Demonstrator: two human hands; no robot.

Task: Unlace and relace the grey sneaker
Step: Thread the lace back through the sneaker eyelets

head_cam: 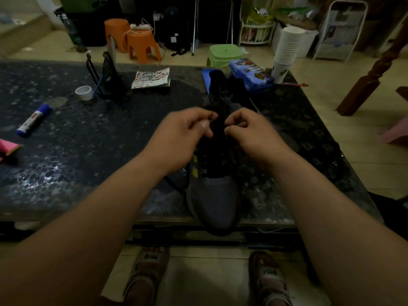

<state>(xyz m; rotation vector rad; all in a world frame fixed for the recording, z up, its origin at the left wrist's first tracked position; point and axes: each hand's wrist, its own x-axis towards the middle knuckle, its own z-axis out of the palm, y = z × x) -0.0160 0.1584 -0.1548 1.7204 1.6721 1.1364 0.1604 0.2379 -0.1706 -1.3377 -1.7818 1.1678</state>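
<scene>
A grey mesh sneaker [217, 196] with a black throat lies on the dark speckled stone tabletop [88, 151] at lower centre of the frame, its toe overhanging the near edge. Both hands meet above its throat at centre frame. The left hand [183, 138] and right hand [251, 133] each have curled fingers pinching there; whether they pinch lace or tongue cannot be told. 1 black lace [176, 184] loops out along the sneaker's left side. A blue-and-white glue stick [33, 120] lies at far left.

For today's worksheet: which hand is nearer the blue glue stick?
Left. The left hand is at the grey sneaker, right of the glue stick; the right hand is beside it, farther right.
</scene>
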